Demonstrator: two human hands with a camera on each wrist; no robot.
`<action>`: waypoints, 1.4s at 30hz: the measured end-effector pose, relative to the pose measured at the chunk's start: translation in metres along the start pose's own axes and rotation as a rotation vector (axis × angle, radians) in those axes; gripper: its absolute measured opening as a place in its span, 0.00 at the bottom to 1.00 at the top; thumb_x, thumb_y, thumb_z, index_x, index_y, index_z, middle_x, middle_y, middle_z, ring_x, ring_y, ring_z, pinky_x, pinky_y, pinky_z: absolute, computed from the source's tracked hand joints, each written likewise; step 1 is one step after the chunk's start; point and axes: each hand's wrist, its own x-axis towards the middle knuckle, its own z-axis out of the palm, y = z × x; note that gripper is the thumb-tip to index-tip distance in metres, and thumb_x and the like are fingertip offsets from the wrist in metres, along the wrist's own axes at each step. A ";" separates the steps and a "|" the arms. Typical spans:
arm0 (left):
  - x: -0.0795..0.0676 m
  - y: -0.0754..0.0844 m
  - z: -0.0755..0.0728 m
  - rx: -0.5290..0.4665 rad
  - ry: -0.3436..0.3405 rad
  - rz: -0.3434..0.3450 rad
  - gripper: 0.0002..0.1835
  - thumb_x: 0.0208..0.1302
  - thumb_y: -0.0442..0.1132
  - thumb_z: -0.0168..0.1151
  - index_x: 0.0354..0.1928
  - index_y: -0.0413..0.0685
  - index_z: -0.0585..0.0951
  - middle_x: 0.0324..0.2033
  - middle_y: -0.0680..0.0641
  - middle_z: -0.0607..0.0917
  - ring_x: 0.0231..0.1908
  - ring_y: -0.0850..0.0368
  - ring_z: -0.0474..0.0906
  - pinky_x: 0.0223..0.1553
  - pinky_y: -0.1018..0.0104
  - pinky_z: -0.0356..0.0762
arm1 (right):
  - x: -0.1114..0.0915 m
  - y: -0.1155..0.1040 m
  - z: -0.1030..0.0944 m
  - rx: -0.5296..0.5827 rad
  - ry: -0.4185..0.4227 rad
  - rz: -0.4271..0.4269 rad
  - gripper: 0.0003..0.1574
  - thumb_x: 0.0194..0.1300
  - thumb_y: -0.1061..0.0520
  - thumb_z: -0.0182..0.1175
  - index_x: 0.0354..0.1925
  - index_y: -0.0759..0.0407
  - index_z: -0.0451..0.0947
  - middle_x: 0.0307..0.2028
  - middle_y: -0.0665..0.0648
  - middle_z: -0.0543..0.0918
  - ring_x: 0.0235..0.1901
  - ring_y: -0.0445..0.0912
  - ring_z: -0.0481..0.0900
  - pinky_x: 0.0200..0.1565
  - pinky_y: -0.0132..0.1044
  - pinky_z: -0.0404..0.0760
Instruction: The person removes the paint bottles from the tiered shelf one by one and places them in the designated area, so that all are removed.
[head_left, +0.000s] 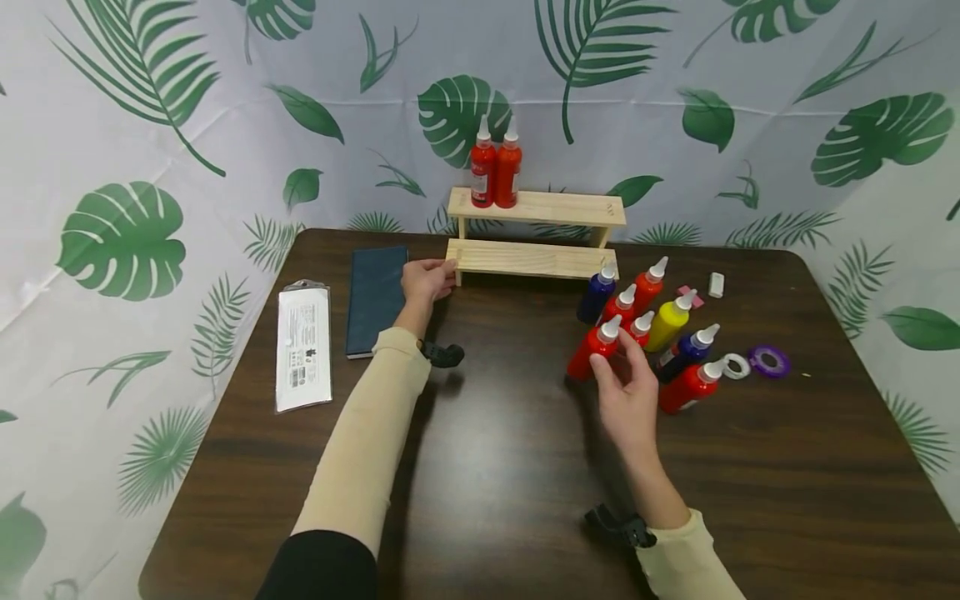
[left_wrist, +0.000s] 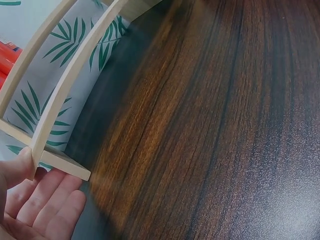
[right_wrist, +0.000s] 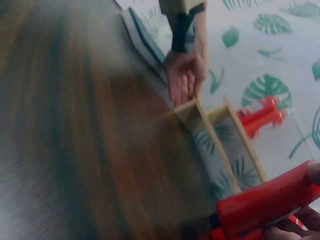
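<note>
My left hand [head_left: 427, 282] pinches the left end of a two-tier wooden rack [head_left: 532, 259] at its lower shelf. In the left wrist view the thumb lies on the shelf [left_wrist: 64, 92] with the fingers under it. My right hand [head_left: 628, 398] holds a red squeeze bottle [head_left: 587, 357] with a white nozzle, thumb and fingers near its top. In the right wrist view this red bottle [right_wrist: 270, 202] fills the lower right corner. Two red bottles [head_left: 482, 177] stand side by side at the left of the upper shelf.
Beside my right hand stand several bottles: red [head_left: 684, 390], yellow [head_left: 666, 327] and dark blue [head_left: 596, 297]. Past them lie a purple tape roll [head_left: 769, 362], a white ring [head_left: 736, 367] and a white block [head_left: 716, 285]. A dark blue notebook [head_left: 375, 292] and a white package [head_left: 303, 354] lie left.
</note>
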 end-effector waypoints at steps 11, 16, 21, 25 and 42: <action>0.000 0.000 0.001 0.003 -0.003 0.004 0.20 0.60 0.46 0.68 0.50 0.42 0.83 0.40 0.42 0.87 0.37 0.53 0.86 0.39 0.61 0.84 | -0.016 0.027 -0.024 -0.125 0.196 -0.004 0.30 0.66 0.61 0.60 0.65 0.57 0.68 0.60 0.56 0.75 0.56 0.51 0.76 0.56 0.48 0.76; 0.000 -0.002 0.002 -0.004 -0.026 0.002 0.20 0.60 0.46 0.68 0.50 0.42 0.83 0.40 0.42 0.87 0.38 0.54 0.86 0.39 0.61 0.84 | -0.016 0.030 -0.027 -0.155 0.236 0.015 0.30 0.67 0.61 0.59 0.65 0.57 0.67 0.62 0.56 0.74 0.57 0.53 0.75 0.57 0.50 0.74; 0.000 -0.002 0.000 -0.003 -0.017 0.005 0.20 0.60 0.46 0.68 0.51 0.42 0.83 0.41 0.42 0.87 0.38 0.53 0.86 0.40 0.61 0.84 | -0.013 0.032 -0.028 -0.158 0.232 0.015 0.30 0.68 0.61 0.58 0.66 0.57 0.66 0.63 0.56 0.72 0.58 0.53 0.75 0.58 0.47 0.74; 0.001 -0.002 0.000 0.003 -0.021 -0.003 0.21 0.60 0.46 0.68 0.51 0.42 0.83 0.41 0.42 0.87 0.38 0.53 0.86 0.40 0.61 0.84 | -0.014 0.035 -0.028 -0.162 0.232 0.031 0.30 0.67 0.63 0.58 0.66 0.58 0.66 0.64 0.56 0.72 0.59 0.52 0.74 0.58 0.45 0.74; 0.002 -0.002 0.000 0.001 -0.019 0.016 0.20 0.60 0.47 0.67 0.50 0.42 0.83 0.40 0.42 0.87 0.38 0.53 0.86 0.39 0.61 0.84 | -0.014 0.026 -0.036 -0.117 0.148 0.078 0.34 0.68 0.62 0.57 0.70 0.56 0.61 0.68 0.55 0.66 0.66 0.52 0.67 0.63 0.50 0.68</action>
